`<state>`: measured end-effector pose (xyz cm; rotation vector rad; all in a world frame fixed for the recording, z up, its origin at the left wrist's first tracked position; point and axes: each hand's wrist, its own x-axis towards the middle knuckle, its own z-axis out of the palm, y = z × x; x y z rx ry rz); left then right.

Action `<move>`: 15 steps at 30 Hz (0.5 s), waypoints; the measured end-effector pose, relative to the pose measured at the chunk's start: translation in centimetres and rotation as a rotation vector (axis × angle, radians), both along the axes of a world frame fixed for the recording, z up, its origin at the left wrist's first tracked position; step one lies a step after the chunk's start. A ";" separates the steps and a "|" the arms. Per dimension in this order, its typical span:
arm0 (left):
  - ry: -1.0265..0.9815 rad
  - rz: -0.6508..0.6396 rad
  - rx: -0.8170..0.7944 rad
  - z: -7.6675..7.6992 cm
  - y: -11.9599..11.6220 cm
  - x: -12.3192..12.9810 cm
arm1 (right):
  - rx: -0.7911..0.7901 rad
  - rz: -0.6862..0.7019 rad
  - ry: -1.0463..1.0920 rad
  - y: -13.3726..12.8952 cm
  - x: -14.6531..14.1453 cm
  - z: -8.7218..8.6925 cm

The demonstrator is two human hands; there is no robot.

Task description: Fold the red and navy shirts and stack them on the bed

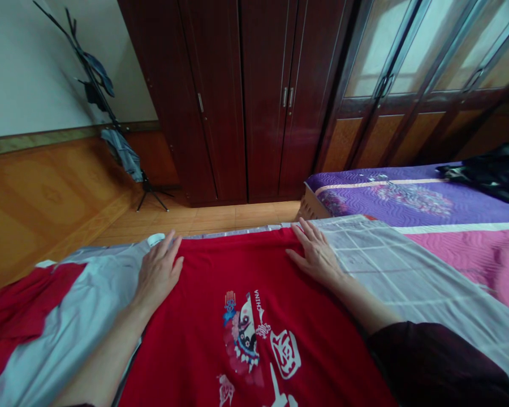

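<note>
A red shirt (212, 271) with a colourful print and white characters lies spread out on a pale checked cloth (377, 260). At its far left corner rests my left hand (161, 268), fingers stretched and lying on the edge of the fabric. My right hand (316, 254) lies flat on the far right corner, fingers spread. Neither hand grips anything. Left of my left arm is a heap of light grey-blue fabric (106, 294) with a red garment (17, 311) on it.
Beyond the cloth stand dark red wardrobes (263, 102). A coat rack (93, 79) stands at the back left. On the right is a bed with a purple cover (365, 198), a pink cover (458, 254) and a black item (492, 169).
</note>
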<state>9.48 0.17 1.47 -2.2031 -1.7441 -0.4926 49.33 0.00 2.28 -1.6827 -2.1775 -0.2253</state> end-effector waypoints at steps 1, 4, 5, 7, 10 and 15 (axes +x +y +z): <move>-0.008 -0.087 -0.041 -0.2 -0.1 0.3 | -0.033 0.059 -0.025 -0.2 -0.4 0.0; -0.017 -0.241 -0.229 -1.3 -0.1 0.8 | -0.137 0.163 -0.063 -0.6 -1.0 -0.3; -0.021 -0.233 -0.268 -1.8 -0.1 0.9 | -0.148 0.162 -0.060 -0.6 -1.0 -0.5; -0.025 -0.181 -0.311 -2.4 -0.2 0.9 | -0.160 0.142 -0.049 -0.4 -0.8 -0.9; -0.017 -0.110 -0.344 -2.7 -0.3 1.1 | -0.205 0.156 -0.033 0.1 -0.3 -1.3; -0.016 -0.065 -0.350 -1.8 -0.5 1.8 | -0.239 0.131 0.045 0.1 -0.6 -1.0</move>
